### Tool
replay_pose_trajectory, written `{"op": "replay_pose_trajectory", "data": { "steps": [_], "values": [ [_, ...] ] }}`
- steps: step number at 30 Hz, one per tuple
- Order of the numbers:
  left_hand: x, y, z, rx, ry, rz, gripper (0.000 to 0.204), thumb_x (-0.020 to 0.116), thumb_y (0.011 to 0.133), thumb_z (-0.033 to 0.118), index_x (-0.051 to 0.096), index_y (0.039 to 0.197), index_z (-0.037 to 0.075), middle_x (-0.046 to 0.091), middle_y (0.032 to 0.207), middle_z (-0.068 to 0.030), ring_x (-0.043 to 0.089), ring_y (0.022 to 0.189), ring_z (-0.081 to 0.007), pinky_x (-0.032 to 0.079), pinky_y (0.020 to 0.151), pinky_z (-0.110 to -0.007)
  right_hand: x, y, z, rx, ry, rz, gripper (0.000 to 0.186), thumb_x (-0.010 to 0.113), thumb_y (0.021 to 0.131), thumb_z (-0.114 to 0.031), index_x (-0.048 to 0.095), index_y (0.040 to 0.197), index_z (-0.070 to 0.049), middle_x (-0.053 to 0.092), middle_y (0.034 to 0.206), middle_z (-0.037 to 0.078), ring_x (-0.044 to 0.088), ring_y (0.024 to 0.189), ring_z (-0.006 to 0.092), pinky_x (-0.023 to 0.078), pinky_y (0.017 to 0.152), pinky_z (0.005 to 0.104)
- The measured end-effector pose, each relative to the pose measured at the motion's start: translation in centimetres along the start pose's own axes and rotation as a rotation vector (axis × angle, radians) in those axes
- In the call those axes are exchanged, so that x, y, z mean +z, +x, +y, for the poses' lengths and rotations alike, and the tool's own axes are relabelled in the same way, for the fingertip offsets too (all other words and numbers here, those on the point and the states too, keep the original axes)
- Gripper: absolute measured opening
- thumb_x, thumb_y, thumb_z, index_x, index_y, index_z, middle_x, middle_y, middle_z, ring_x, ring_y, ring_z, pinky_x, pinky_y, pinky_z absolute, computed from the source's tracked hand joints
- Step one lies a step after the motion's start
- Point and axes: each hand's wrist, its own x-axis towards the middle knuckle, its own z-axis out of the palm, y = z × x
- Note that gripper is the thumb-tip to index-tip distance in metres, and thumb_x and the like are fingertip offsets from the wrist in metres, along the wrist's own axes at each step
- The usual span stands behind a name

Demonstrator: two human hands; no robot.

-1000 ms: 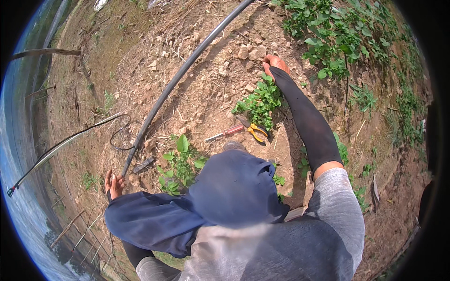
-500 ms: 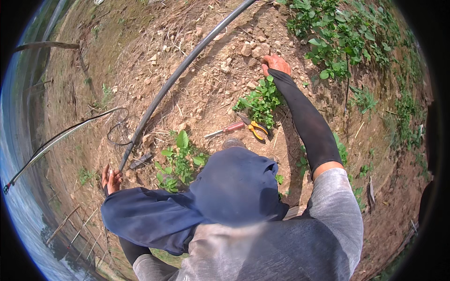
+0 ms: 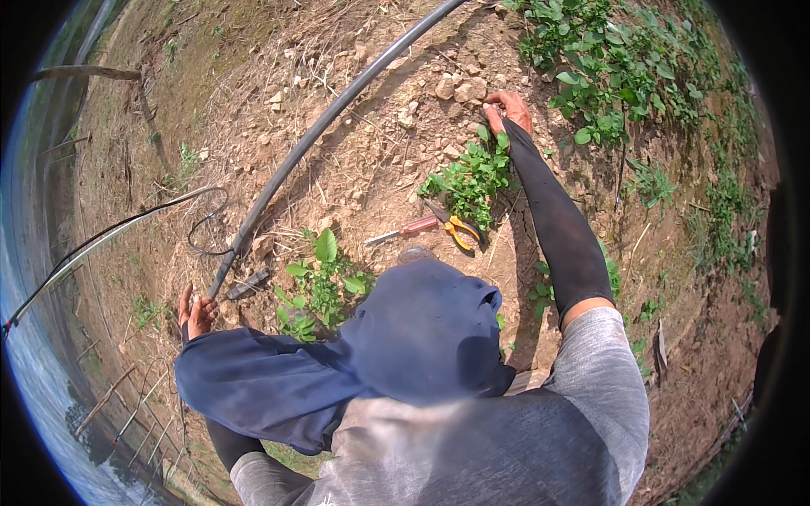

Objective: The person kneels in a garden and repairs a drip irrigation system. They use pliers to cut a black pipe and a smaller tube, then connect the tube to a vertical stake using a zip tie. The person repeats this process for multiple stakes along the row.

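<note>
On the left, my left hand (image 3: 197,313) is at the lower end of a long black pipe (image 3: 308,142), its fingers bent against that end and partly hiding it. My right hand (image 3: 511,111) reaches far forward beside some stones, with thumb and fingers curled together. Anything between those fingertips is too small to make out. Just below this hand grows a leafy green plant (image 3: 467,183). Nearer to me, pliers with yellow-and-black handles (image 3: 456,228) lie on the soil, next to a screwdriver with a red handle (image 3: 419,225).
A thin black hose (image 3: 192,229) loops near the pipe. A dark, flat piece (image 3: 248,285) lies close to its lower end. Leafy weeds (image 3: 321,287) stand between my arms, with denser greenery (image 3: 607,67) at the far right. Stones (image 3: 461,87) litter the dry soil.
My right hand has drawn slightly to the right, and its fingers have curled in. My left hand stays at the pipe's end, its fingers shifted a little. The tools have not moved.
</note>
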Motion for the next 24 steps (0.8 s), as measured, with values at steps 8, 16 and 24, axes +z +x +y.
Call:
{"op": "replay_pose_trajectory", "data": {
  "steps": [8,16,24],
  "values": [
    [-0.9,0.4,-0.7,0.04,-0.026,-0.019,0.06,0.063,0.093,0.024,0.035,0.145,0.012,0.065,0.097,-0.0093,0.064,0.084,-0.0187,0.054,0.071,-0.031,-2.1,1.0,-0.2,0.122,0.742,0.462,0.014,0.059,0.094,-0.014,0.053,0.102,-0.005,0.067,0.095,0.008,0.063,0.086,0.0137,0.051,0.078,0.0284],
    [0.2,-0.9,4.4,0.232,-0.019,0.084,0.039,0.057,0.096,0.027,0.055,0.127,0.004,0.067,0.092,-0.0071,0.064,0.08,-0.0135,0.051,0.068,-0.025,-6.5,1.2,-15.8,0.133,1.082,0.119,0.023,0.063,0.092,-0.009,0.053,0.112,-0.004,0.066,0.105,0.015,0.067,0.092,0.0216,0.055,0.075,0.0291],
    [13.0,-11.2,23.5,0.483,0.261,-0.49,0.039,0.051,0.099,0.032,0.063,0.115,-0.002,0.067,0.092,-0.0094,0.063,0.085,-0.0144,0.049,0.078,-0.028,-5.8,-1.5,-37.7,-0.203,1.195,-0.408,0.014,0.065,0.09,-0.009,0.058,0.101,-0.003,0.066,0.101,0.011,0.068,0.09,0.0211,0.056,0.077,0.0313]
  ]
}}
